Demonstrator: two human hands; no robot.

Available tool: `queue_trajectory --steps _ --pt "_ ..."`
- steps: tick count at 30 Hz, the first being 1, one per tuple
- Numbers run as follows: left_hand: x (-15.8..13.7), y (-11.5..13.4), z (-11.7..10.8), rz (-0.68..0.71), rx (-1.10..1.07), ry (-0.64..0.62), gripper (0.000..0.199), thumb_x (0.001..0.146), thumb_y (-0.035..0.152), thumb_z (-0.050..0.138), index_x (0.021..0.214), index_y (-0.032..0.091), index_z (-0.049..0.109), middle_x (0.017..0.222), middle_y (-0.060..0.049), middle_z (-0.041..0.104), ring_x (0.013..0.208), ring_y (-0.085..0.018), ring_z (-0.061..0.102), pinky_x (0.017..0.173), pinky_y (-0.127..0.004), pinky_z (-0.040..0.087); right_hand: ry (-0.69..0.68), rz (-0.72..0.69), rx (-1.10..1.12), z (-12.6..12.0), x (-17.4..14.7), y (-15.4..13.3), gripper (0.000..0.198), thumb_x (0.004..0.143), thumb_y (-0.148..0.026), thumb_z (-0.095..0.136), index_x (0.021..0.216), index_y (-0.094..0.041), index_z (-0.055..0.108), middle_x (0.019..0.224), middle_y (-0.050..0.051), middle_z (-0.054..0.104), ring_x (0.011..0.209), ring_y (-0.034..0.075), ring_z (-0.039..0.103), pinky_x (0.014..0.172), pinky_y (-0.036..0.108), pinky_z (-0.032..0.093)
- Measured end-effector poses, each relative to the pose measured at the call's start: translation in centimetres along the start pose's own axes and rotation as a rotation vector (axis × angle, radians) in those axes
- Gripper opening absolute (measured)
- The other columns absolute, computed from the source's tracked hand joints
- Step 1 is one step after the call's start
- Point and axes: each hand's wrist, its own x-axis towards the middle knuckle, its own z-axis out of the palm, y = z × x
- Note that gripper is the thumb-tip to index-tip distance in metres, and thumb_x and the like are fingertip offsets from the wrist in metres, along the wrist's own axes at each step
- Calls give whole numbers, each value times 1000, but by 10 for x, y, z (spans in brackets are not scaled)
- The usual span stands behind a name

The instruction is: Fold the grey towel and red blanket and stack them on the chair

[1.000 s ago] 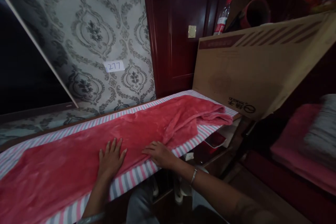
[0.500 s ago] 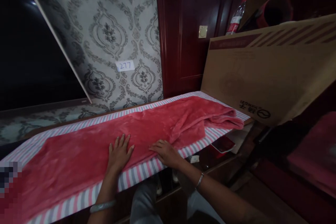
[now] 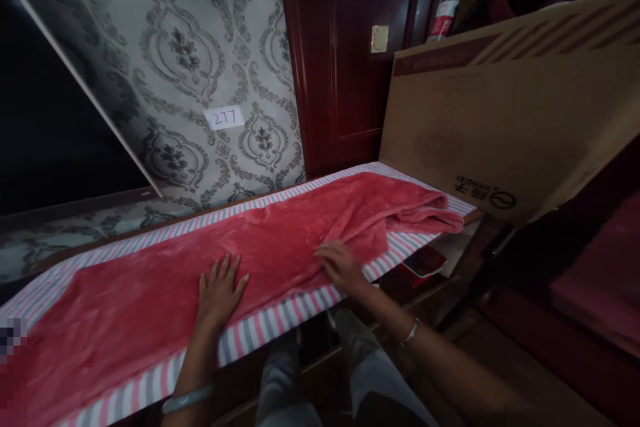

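Observation:
A red plush cloth (image 3: pixel 285 233), long and laid out flat, covers most of a striped cloth (image 3: pixel 250 333) on a narrow table. Its right end is bunched into loose folds. My left hand (image 3: pixel 220 293) lies palm down on the middle of the plush cloth, fingers spread. Farther right, my right hand (image 3: pixel 345 270) rests over the front part of the plush cloth beside the folds. Its fingers are slightly bent and a little blurred, with nothing seen gripped in them.
A large cardboard box (image 3: pixel 500 113) stands at the table's right end, with a plastic bottle (image 3: pixel 447 7) behind it. To the left is a dark screen (image 3: pixel 55 113). Patterned wallpaper bears a paper label (image 3: pixel 225 117) reading 277. A dark red object (image 3: pixel 425 260) lies below the table's edge.
My right hand has slid to the right along the plush cloth, towards the folds. My left hand stays flat in about the same place. The camera view has shifted slightly.

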Motion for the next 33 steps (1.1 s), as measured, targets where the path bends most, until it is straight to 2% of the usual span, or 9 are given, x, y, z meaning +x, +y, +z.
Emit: queue_trajectory --steps 2,5,8,11,13,15,19,25,33 --pt "0 0 1 1 -12 5 58 99 41 40 155 24 38 163 -9 32 152 -32 27 119 -62 26 43 89 -182 -27 0 25 34 92 -14 46 116 -21 69 115 11 70 111 25 59 100 48 47" --pt "-1 1 0 2 -25 4 59 98 40 41 155 24 39 163 -10 33 152 -32 27 119 -62 26 -69 190 -448 -57 4 58 48 85 -7 46 127 -15 66 130 15 65 121 30 53 103 51 44" --pt "-1 3 -3 -4 -18 -22 59 99 40 40 155 23 37 163 -10 31 152 -32 27 119 -62 25 -201 238 -613 -66 10 78 53 84 -3 42 132 -12 63 140 17 59 126 31 49 99 49 45" --pt "-2 4 -6 -10 -6 -39 60 99 39 39 156 22 36 164 -10 29 152 -33 26 119 -62 23 -284 229 -628 -66 18 86 45 89 -7 41 124 -12 68 128 17 66 115 29 54 93 44 47" --pt "-3 4 -7 -7 -5 -39 60 99 40 39 156 22 35 164 -10 29 152 -32 25 120 -61 22 -259 205 -572 -70 22 88 39 92 -11 40 113 -15 72 108 15 72 101 27 58 89 40 48" --pt "-4 4 -7 -4 -10 -37 60 99 40 39 156 21 35 164 -10 29 153 -32 24 121 -60 22 -137 159 -514 -79 19 87 36 93 -12 39 105 -16 72 95 13 71 92 25 59 86 38 48" --pt "-2 2 -4 -1 -27 -24 60 98 41 39 155 22 38 163 -11 31 152 -32 26 120 -62 23 93 64 -477 -106 -11 82 30 94 -16 41 104 -17 69 94 11 67 91 26 58 85 40 48" --pt "-1 0 0 5 -65 -6 59 98 42 38 155 23 39 164 -10 31 152 -32 25 120 -61 22 -34 75 -454 -113 -63 83 32 94 -16 43 113 -21 69 98 10 67 99 26 59 90 44 51" --pt "-2 2 -2 0 -65 -20 60 99 43 39 155 22 38 164 -11 31 152 -32 25 120 -61 22 -128 195 -610 -109 -59 54 50 86 -19 52 135 -21 60 125 13 65 119 32 50 98 51 41"
